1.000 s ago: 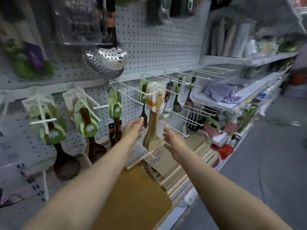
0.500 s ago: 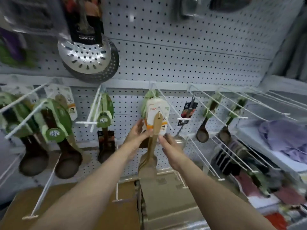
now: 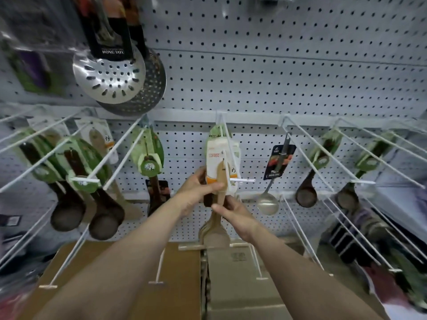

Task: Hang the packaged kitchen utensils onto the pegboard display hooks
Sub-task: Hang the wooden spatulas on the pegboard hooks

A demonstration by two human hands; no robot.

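A light wooden spatula [image 3: 216, 229] with a white and orange card [image 3: 213, 162] hangs at the front end of a white wire hook [image 3: 242, 180] in the middle of the pegboard [image 3: 277, 77]. My left hand [image 3: 196, 189] grips the card and the handle's top from the left. From below right, my right hand [image 3: 233, 214] pinches the handle a little lower. More packaged spatulas hang behind it on the same hook.
Dark wooden spoons [image 3: 105, 218] with green cards hang on hooks at left, two more [image 3: 306, 196] at right. A steel ladle [image 3: 268, 203] hangs just right of my hands. Steel skimmers [image 3: 109, 76] hang above left. Cardboard boxes [image 3: 180, 285] sit below. Long wire hooks [image 3: 307, 162] jut out.
My view swung to face the pegboard and moved closer. Both hands went from open beside the spatula to gripping it at the hook's front end.
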